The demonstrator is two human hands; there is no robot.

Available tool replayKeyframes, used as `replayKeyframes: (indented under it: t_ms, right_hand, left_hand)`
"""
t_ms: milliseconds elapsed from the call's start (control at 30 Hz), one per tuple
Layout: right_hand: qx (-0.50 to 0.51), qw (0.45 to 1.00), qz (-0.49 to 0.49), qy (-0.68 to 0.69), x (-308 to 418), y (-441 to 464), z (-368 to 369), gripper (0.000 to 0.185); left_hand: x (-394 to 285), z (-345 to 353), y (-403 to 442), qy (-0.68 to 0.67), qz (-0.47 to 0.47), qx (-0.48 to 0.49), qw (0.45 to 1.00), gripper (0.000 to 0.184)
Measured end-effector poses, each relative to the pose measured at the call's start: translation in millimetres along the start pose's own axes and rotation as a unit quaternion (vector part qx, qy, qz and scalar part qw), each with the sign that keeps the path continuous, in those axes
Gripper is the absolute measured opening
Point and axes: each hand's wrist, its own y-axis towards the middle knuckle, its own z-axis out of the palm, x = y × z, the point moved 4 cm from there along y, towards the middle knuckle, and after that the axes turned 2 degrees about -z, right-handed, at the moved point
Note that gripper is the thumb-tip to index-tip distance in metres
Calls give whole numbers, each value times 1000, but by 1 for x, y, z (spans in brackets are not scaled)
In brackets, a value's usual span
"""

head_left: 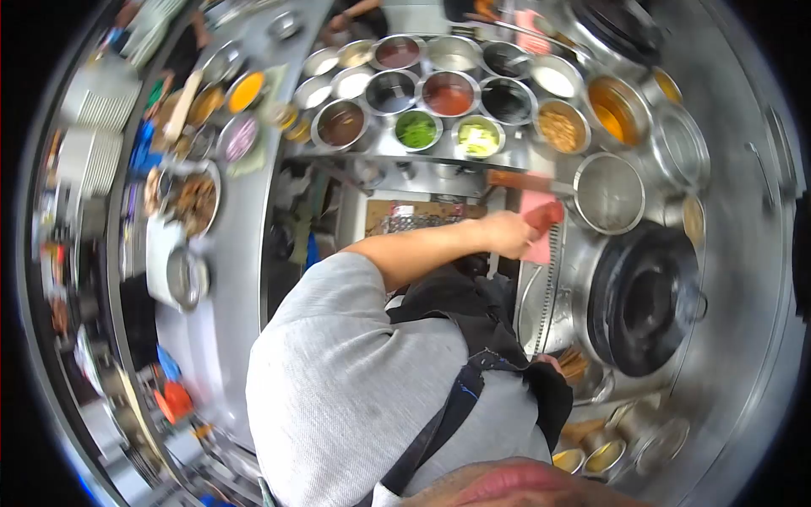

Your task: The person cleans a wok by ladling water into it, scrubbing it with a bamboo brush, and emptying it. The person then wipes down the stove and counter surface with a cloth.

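My left arm reaches across my body, and my left hand (507,235) is closed around a bunched red cloth (543,216). Under and around it lies a pink cloth (536,245) on the stove's front edge. Just beyond the hand rests a round strainer (609,193) with a wooden handle (517,180). Only a bit of my right hand (551,363) shows past my dark apron, beside a bundle of thin wooden sticks (573,365). Its fingers are hidden. A black wok (646,300) sits on the stove to the right.
Several metal bowls of sauces and ingredients, such as chopped greens (416,130) and red sauce (448,95), line the counter ahead. A pot of orange liquid (615,110) stands at the back right. Left is a steel counter (224,338) with a white container (165,262). Other people stand beyond.
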Motion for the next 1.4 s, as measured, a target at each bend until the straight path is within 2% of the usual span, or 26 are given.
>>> replayKeyframes:
  t_ms: [67, 133, 167, 233, 300, 333, 367, 433, 567, 633, 700, 800, 867, 900, 967, 1033, 1067, 1167, 1233, 1300, 1333, 1367, 1400]
  right_hand:
    - [43, 998, -28, -24, 7, 7, 1, 22]
    - [72, 981, -172, -53, 12, 13, 9, 22]
    - [91, 978, -180, -60, 12, 14, 14, 22]
    - [108, 957, -257, -79, 25, 14, 30, 24]
    - [134, 955, -259, -58, 38, 4, 50, 24]
    - [145, 956, -255, -32, 46, -1, 60, 24]
    - [152, 957, -249, -6, 50, -6, 65, 24]
    - [180, 947, -265, 2, 54, -14, 80, 22]
    - [205, 935, -275, -90, 67, -49, 92, 32]
    - [193, 916, -325, -136, 55, -60, 93, 33]
    - [182, 914, -335, -141, 38, -68, 93, 35]
    - [116, 907, -320, -246, 9, -83, 94, 34]
    - [107, 916, -333, -196, -9, -96, 101, 36]
    - [90, 938, -282, -183, -17, -102, 109, 37]
    - [115, 962, -209, -134, -34, -114, 124, 33]
    - [136, 954, -219, -153, -74, -108, 153, 29]
    - [157, 947, -228, -166, -101, -101, 172, 27]
    - [295, 909, -251, -155, -148, -76, 231, 22]
    - [362, 875, -294, -130, -132, -86, 255, 22]
    - [335, 818, -438, -162, -90, -117, 266, 21]
    - [337, 838, -406, -138, -33, -151, 266, 19]
    - [296, 853, -380, -200, 27, -180, 251, 19]
    - [288, 890, -346, -63, 67, -201, 242, 18]
  left_hand:
    - [45, 3, -61, 1, -162, -34, 986, 29]
    - [79, 24, -132, -3, -327, -48, 944, 28]
    - [82, 33, -172, -9, -394, -54, 917, 27]
    - [89, 78, -230, -6, -424, -33, 905, 28]
    - [61, 113, -275, -29, -409, -19, 912, 28]
    - [46, 127, -288, -50, -416, 56, 906, 30]
    - [35, 135, -297, -53, -423, 47, 903, 30]
    - [18, 151, -306, -90, -375, 94, 918, 36]
    - [19, 144, -316, -96, -367, 31, 925, 36]
    - [25, 123, -323, -84, -342, -82, 932, 36]
    - [28, 105, -335, -86, -349, -102, 928, 37]
    - [24, 86, -362, -88, -348, -142, 922, 41]
    - [40, 109, -381, -83, -326, -131, 933, 41]
    - [48, 112, -391, -83, -308, -125, 939, 42]
    - [62, 125, -417, -90, -286, -138, 944, 38]
    - [77, 138, -451, -81, -356, -140, 921, 40]
    - [76, 142, -468, -84, -360, -144, 918, 40]
    - [78, 147, -520, -145, -404, -197, 881, 42]
    - [76, 157, -552, -150, -432, -195, 868, 45]
    - [80, 161, -580, -134, -458, -211, 853, 45]
    - [80, 161, -592, -123, -461, -231, 848, 44]
    - [82, 164, -602, -152, -468, -241, 837, 44]
    - [86, 170, -610, -151, -471, -240, 836, 44]
